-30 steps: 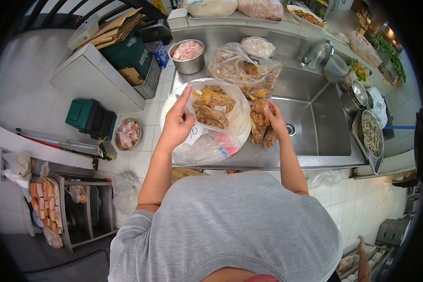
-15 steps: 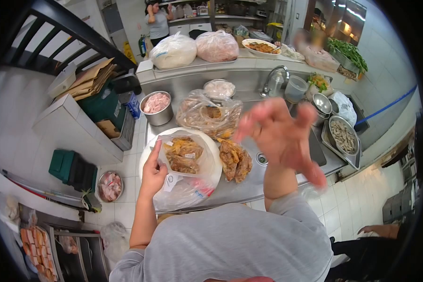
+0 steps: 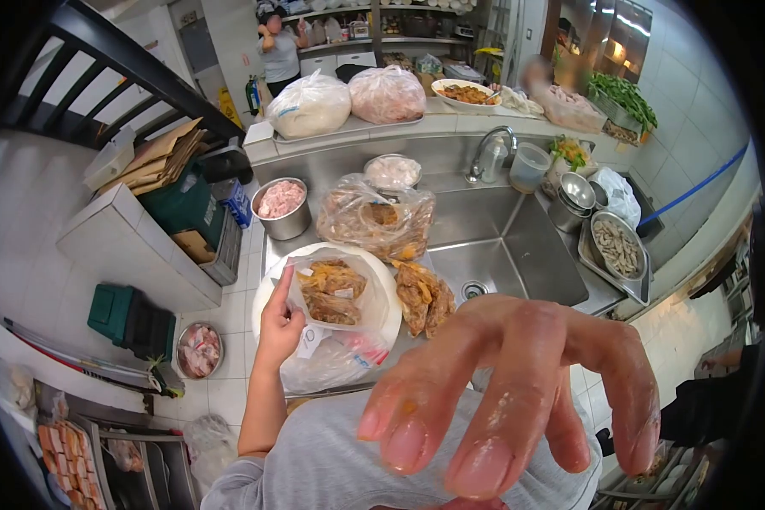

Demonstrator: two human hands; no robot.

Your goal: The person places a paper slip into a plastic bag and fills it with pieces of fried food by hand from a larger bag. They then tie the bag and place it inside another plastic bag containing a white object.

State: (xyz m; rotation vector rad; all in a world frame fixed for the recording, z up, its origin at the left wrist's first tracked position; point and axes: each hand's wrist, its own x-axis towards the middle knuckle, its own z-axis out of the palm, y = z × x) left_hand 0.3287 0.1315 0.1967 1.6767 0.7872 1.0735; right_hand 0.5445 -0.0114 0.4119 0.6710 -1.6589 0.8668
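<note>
My left hand point(image 3: 282, 321) holds the left edge of an open clear plastic bag point(image 3: 336, 293), its index finger raised along the rim. Marinated meat pieces lie inside this bag, which rests on a round white board point(image 3: 388, 316). Very near the camera, my right hand point(image 3: 518, 382) is spread with bent fingers and nothing in it; its skin looks wet. Loose marinated meat point(image 3: 423, 297) sits just right of the board. Behind it is a larger clear bag point(image 3: 374, 212) of similar meat. A paper label point(image 3: 313, 340) lies by my left hand.
A metal pot of pink meat point(image 3: 282, 208) stands left of the bags. The sink point(image 3: 518, 255) with its faucet is at the right, beside a tray of shrimp-like pieces point(image 3: 618, 246). Another person point(image 3: 279, 51) stands beyond the counter; part of someone in black shows at lower right.
My right hand has moved down and closer to the camera, uncovering the sink. My left hand stays at the bag's edge. The view has shifted slightly.
</note>
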